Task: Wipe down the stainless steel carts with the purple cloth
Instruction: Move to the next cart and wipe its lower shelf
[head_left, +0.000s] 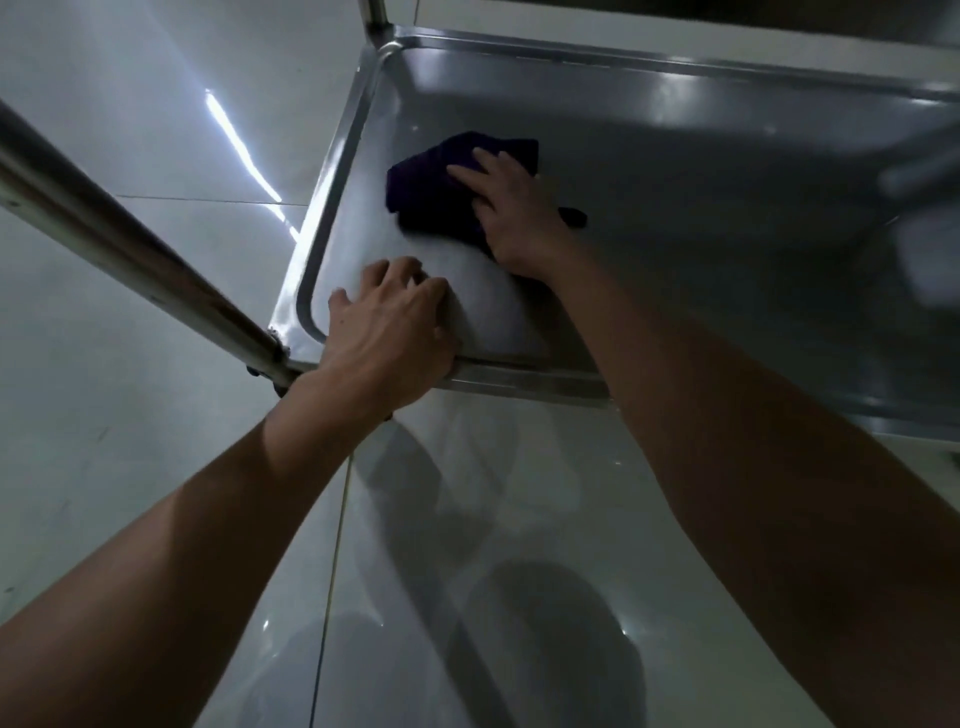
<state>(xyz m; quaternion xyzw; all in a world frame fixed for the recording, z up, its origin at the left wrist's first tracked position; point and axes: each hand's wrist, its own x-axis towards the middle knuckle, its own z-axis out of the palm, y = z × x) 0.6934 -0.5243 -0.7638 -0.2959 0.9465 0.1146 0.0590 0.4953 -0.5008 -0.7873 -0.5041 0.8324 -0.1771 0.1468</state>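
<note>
A stainless steel cart shelf (701, 171) with a raised rim fills the upper right, seen from above. The dark purple cloth (436, 192) lies bunched on its left half. My right hand (514, 213) presses flat on the cloth, fingers spread and pointing to the far left. My left hand (389, 338) rests over the shelf's near rim by the front-left corner, fingers curled onto the tray surface, holding nothing else. Part of the cloth is hidden under my right palm.
A steel post (124, 244) slants from the left edge down to the shelf's front-left corner. Another upright post (375, 13) stands at the far-left corner. An upper shelf edge crosses the top right. Glossy pale floor tiles (130, 389) surround the cart.
</note>
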